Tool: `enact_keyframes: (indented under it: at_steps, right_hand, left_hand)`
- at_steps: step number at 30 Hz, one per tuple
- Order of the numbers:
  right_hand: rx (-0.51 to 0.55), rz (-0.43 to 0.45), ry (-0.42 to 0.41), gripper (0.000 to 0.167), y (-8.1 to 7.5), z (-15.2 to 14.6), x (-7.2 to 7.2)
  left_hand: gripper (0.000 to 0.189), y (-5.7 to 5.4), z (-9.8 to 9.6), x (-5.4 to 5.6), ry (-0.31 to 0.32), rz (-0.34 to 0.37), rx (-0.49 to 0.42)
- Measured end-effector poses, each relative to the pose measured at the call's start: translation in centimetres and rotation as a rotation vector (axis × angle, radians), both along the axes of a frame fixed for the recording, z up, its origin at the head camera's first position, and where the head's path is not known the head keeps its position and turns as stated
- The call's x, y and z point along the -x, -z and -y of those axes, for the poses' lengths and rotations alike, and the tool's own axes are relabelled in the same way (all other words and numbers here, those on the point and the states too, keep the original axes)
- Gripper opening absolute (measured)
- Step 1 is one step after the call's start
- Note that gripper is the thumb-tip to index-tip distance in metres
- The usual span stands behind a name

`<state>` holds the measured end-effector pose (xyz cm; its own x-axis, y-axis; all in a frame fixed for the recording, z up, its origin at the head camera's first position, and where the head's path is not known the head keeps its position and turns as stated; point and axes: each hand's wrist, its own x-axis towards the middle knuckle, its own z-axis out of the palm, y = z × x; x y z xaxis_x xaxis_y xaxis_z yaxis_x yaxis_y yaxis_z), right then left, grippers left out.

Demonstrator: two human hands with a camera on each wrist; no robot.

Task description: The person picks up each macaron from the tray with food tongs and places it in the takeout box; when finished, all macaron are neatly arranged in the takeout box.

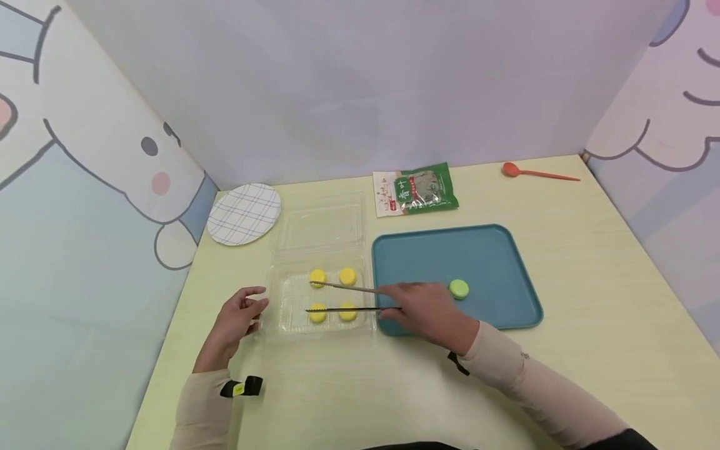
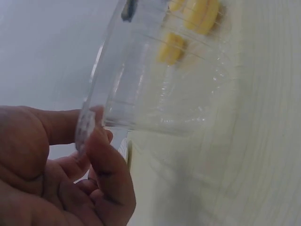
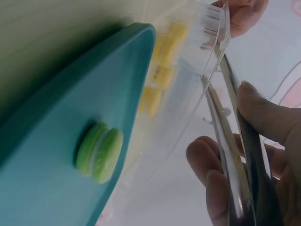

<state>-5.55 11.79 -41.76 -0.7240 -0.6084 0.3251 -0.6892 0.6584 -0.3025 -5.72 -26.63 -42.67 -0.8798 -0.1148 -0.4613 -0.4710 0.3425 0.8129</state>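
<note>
My left hand (image 1: 235, 322) pinches the left rim of a clear plastic box (image 2: 136, 89) between thumb and fingers. Several yellow macarons (image 1: 317, 278) sit inside the box, whose hinged lid (image 1: 323, 225) lies folded back behind it. In my right hand (image 1: 424, 312) I hold metal tongs (image 3: 230, 141). Their arms are spread apart above the box, with nothing between the tips. A green macaron (image 3: 99, 151) lies on the blue tray (image 1: 439, 250), beside my right hand.
A round checked plate (image 1: 244, 214) lies at the back left. Behind the tray are a green-and-white packet (image 1: 416, 190) and a red spoon (image 1: 540, 172). Walls stand at the back and both sides of the table (image 1: 596, 262).
</note>
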Motion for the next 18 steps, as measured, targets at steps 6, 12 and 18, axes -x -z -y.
enact_keyframes:
  at_steps: [6, 12, 18]
  right_hand:
    - [0.09, -0.12, 0.044, 0.052, 0.5, -2.0, -0.2]
    - [0.159, -0.166, 0.05, 0.056, 1.3, -4.1, -0.5]
    - [0.193, -0.181, 0.106, 0.065, 2.0, -6.3, -1.3]
  left_hand:
    - [0.044, 0.0, 0.1, 0.1, 0.009, -0.005, -0.011]
    - [0.042, 0.0, 0.4, 0.1, 0.006, -0.004, -0.006]
    - [0.043, 0.3, 0.5, 0.1, 0.02, -0.006, -0.02]
